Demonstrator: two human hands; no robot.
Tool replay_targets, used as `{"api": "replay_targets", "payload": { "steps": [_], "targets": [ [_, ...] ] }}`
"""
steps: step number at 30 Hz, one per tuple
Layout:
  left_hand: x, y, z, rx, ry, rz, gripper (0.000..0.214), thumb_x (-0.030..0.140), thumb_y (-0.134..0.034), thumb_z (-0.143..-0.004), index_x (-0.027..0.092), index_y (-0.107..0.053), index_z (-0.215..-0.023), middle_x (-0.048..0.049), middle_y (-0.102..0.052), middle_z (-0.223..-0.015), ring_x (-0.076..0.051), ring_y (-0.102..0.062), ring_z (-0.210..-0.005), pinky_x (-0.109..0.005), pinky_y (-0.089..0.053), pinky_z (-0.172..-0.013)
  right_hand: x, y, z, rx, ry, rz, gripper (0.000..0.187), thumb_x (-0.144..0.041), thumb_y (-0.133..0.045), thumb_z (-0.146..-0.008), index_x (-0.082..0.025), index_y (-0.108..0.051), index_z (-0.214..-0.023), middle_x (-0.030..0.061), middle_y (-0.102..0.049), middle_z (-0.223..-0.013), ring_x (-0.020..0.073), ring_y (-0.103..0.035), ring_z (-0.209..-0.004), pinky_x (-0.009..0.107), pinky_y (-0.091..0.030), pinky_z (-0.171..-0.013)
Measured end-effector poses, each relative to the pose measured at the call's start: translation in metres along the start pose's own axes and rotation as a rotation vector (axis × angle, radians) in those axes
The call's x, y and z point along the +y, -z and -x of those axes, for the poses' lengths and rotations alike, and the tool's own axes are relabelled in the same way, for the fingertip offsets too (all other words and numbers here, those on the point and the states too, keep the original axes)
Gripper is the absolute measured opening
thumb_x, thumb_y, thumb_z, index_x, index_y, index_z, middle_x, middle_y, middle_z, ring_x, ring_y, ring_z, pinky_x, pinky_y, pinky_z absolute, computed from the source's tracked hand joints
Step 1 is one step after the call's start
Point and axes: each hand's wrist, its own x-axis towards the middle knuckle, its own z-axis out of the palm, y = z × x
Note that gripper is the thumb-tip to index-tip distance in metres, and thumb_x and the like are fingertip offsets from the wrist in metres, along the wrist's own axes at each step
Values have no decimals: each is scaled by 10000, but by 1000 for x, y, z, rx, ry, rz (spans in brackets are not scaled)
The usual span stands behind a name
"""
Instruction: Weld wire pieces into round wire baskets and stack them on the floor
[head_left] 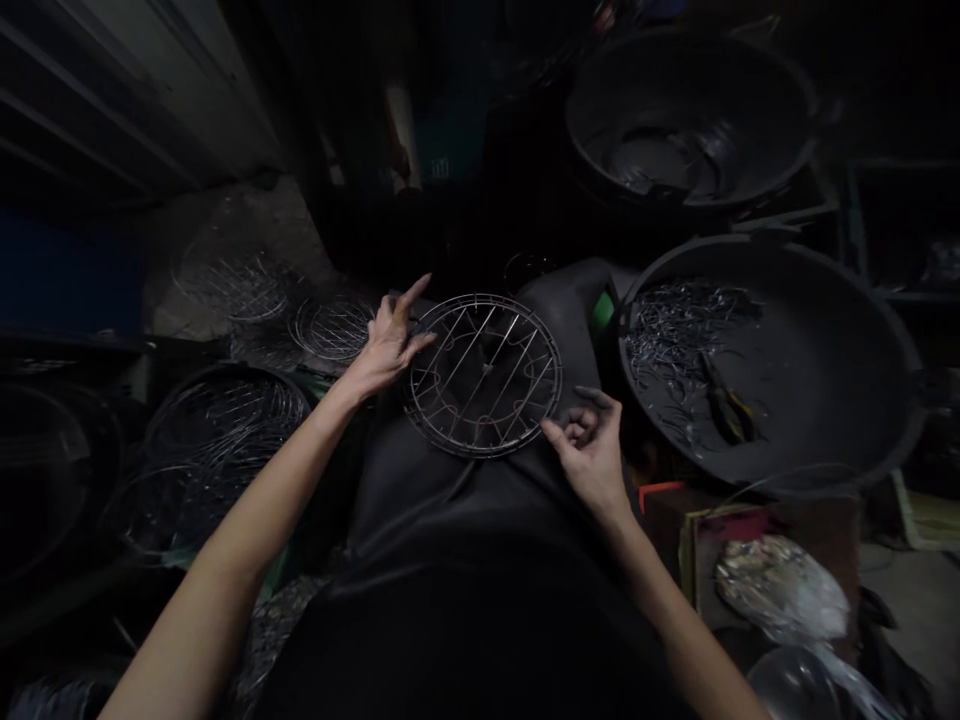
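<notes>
A round wire grill rack (486, 370) lies on the dark apron over my lap, with straight bars across it and a wavy wire inside its rim. My left hand (391, 338) is at the rack's upper left rim, fingers spread and thumb reaching over the edge. Beside the lower right rim is my right hand (589, 435). Its thumb tip meets or nearly meets the rim, the index finger stands apart, and the other fingers are bent. Neither hand visibly grips the rack.
To the right, a wide dark basin (825, 380) holds a heap of short bent wires (679, 335) and pliers (727, 400). Another basin (690, 110) stands behind it. Wire racks (225, 420) are piled at the left. A plastic bag (784, 585) sits at the lower right.
</notes>
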Motion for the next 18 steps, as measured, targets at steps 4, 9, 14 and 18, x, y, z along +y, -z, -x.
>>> {"api": "replay_targets", "payload": {
  "steps": [4,9,14,18],
  "targets": [
    [0,2,0,7,15,1,715,539,-525,-829,282,-243,-1433,-108,-460,-1095,-281,-469,-1015,-518,-345,-957,1,-3,-4,-1,-86,-77,514,-399,-715,-694,-243,-390,-1060,-98,-419,-646,74,-422,-535,190,-364,-533],
    [2,18,-9,-51,36,234,872,513,-639,-749,266,-176,-1446,-107,-449,-1227,-259,-457,-1120,-456,-358,-999,-3,3,-12,1,-176,-169,577,-438,-766,-635,-248,-393,-1033,-81,-493,-669,89,-511,-574,207,-423,-574],
    [14,36,-51,-341,59,303,990,489,-711,-668,256,-153,-1452,-168,-431,-1315,-318,-416,-1238,-467,-377,-977,0,7,-20,-12,-150,-128,595,-457,-784,-610,-245,-415,-1027,-66,-513,-692,100,-520,-594,217,-435,-581],
    [23,37,-89,-686,108,222,1174,504,-753,-575,203,-51,-1466,-206,-379,-1393,-358,-360,-1295,-464,-362,-986,3,5,-24,-26,-136,-121,621,-449,-787,-617,-241,-406,-1062,-65,-529,-698,95,-513,-595,214,-433,-588]
  ]
}}
